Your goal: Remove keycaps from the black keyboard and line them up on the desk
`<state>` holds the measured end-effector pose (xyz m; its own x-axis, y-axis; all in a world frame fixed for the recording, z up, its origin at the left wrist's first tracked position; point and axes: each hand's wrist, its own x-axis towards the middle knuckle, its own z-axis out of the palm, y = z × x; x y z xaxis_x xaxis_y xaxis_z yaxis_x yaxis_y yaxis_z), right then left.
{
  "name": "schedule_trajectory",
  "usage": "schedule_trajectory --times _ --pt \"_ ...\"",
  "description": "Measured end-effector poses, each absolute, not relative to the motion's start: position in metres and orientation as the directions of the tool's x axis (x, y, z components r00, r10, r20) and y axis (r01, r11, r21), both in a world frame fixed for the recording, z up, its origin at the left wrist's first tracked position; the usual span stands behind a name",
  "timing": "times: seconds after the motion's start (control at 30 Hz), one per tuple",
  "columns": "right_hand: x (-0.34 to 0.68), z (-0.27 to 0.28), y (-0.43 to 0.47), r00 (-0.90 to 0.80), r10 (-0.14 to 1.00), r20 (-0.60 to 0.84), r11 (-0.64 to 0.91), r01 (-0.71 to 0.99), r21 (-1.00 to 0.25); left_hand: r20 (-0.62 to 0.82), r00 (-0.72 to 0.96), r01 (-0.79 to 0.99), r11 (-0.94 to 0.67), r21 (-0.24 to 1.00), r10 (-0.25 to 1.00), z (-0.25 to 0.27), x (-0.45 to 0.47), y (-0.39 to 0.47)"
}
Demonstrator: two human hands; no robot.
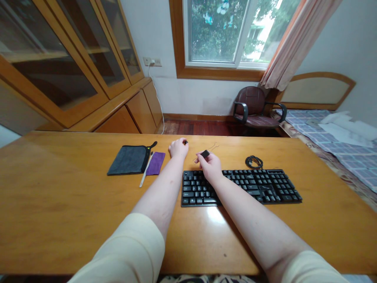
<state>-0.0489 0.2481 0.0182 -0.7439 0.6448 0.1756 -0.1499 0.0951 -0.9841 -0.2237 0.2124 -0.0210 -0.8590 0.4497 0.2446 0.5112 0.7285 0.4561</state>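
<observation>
My right hand [211, 166] is closed in a pinch on a small flat black piece [205, 153], above the upper left part of the black keyboard [265, 186]. Thin bent wires [215, 147] show just beyond this piece, apparently part of it. Farther left, my left hand [178, 148] is closed near the far side of the table, with a small dark object [185, 142] at its fingertips, too small to name. The keyboard's cable [253, 162] lies coiled behind it. My right wrist and forearm hide some of the keys.
Left of my hands lie a dark grey cloth [128, 160], a purple cloth [156, 163] and a thin white-handled brush [145, 175] on the wooden table [73, 204]. Beyond the table are a brown armchair [253, 106], a bed [330, 133] and a glass-doored cabinet [97, 94].
</observation>
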Motion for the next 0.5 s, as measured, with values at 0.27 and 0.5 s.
schedule_trajectory --times 0.27,0.5 --pt "-0.048 0.0213 0.2476 -0.749 0.642 0.163 0.078 -0.147 -0.986 0.22 -0.891 0.454 0.759 0.466 0.398 -0.0187 -0.2231 0.2106" --pt "-0.0497 0.0191 0.2486 -0.745 0.647 0.163 0.074 -0.151 -0.986 0.193 -0.902 0.43 0.763 0.483 0.386 -0.0193 -0.2242 0.2127"
